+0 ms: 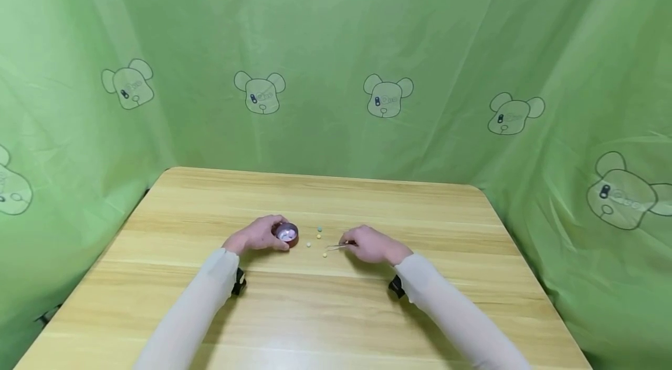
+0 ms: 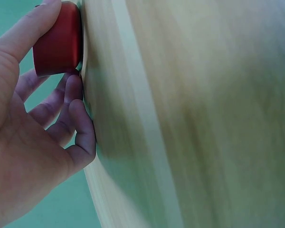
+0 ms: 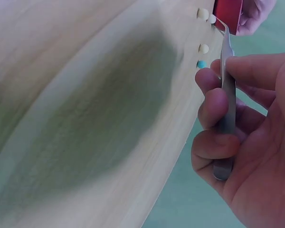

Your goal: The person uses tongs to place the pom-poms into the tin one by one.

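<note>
Left hand (image 1: 257, 236) wraps a small red cup (image 1: 287, 234), thumb on one side and fingers curled round the other; the left wrist view shows the cup's red wall (image 2: 58, 42) pressed between thumb and fingertips. The grip looks meant to steady the cup on the surface (image 1: 325, 311) with its mouth up; the inside shows pale, contents not legible.

Right hand (image 1: 371, 244) pinches a pair of metal tweezers (image 1: 338, 247) between thumb and curled fingers, tips pointing left toward the cup. In the right wrist view the tweezers (image 3: 226, 80) run along the index finger, a pen-like hold that suits fine picking. Whether the tips hold anything cannot be told.

Small beads lie loose on the surface between the two hands: a bluish one (image 1: 318, 229) farthest, a yellow one (image 1: 318, 236) just nearer, a pale one (image 1: 308, 244) close beside the cup, and another pale one (image 1: 324, 254) nearest, just off the tweezer tips. All sit right of the cup and left of the right hand, apart from each other.

Beyond, a green curtain (image 1: 336, 55) printed with bear heads surrounds the surface.
</note>
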Demonstrator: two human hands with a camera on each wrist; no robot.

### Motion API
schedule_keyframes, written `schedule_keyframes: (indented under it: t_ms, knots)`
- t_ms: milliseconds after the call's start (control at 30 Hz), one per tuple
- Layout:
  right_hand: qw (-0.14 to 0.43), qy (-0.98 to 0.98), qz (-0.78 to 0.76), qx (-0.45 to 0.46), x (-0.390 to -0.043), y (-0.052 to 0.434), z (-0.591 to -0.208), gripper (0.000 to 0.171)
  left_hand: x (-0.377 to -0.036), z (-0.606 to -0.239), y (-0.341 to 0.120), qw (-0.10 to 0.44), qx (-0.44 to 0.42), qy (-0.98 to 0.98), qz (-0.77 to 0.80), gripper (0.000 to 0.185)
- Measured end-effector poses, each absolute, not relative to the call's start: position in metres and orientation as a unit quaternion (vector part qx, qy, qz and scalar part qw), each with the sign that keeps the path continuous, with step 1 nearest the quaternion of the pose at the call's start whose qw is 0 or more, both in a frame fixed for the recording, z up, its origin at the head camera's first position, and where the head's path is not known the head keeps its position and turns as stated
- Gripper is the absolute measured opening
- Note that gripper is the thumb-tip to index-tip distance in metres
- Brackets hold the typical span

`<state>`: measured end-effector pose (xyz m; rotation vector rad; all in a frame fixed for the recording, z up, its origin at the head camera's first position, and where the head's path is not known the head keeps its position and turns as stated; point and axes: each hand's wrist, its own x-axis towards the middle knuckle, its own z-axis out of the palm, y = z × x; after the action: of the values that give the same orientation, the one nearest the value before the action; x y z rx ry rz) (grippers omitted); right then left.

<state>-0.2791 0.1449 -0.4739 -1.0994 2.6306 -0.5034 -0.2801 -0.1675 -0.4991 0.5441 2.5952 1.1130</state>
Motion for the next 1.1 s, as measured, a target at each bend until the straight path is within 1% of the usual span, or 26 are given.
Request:
schedule_keyframes:
  t_ms: [933,1100]
  knots:
    - [0.131,0.900,-0.156,-0.385,-0.278,0.146,-0.486,0.018,-0.279,-0.500,-0.167,0.142,0.175,0.890,0.397,0.052]
    - [0.124,0.900,-0.157,-0.388,-0.278,0.145,-0.485,0.018,-0.280,-0.500,-0.167,0.139,0.172,0.891,0.396,0.052]
